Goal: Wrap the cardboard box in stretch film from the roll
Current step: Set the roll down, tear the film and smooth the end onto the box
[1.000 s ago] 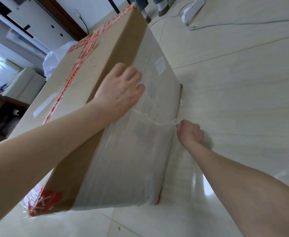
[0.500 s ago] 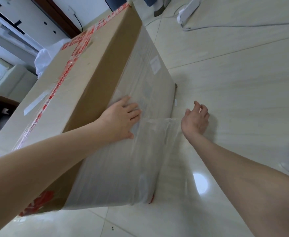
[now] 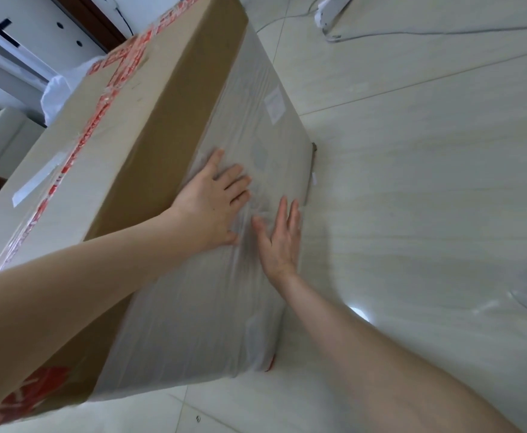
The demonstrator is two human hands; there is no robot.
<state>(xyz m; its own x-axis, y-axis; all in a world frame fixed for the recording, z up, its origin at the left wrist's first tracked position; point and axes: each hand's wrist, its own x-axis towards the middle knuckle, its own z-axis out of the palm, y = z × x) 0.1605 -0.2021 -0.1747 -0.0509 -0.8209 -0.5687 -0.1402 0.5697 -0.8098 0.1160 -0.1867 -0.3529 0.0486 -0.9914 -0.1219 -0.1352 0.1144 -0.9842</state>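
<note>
A large cardboard box (image 3: 149, 126) with red printed tape stands on the tiled floor and fills the left half of the view. Clear stretch film (image 3: 212, 307) covers its right side face in wrinkled layers. My left hand (image 3: 213, 204) lies flat on that filmed face near the box's upper edge, fingers straight. My right hand (image 3: 279, 239) presses flat on the film just to the right of it, fingers spread and pointing away from me. The film roll is not in view.
Pale floor tiles (image 3: 427, 198) stretch to the right of the box. A white power strip (image 3: 334, 10) with a cable lies at the top right. White furniture and a white bag (image 3: 56, 95) stand behind the box at the left.
My right hand let go of a twisted strand of film near the floor, opened, and rose onto the box's side. My left hand slid down from the top edge onto the filmed face.
</note>
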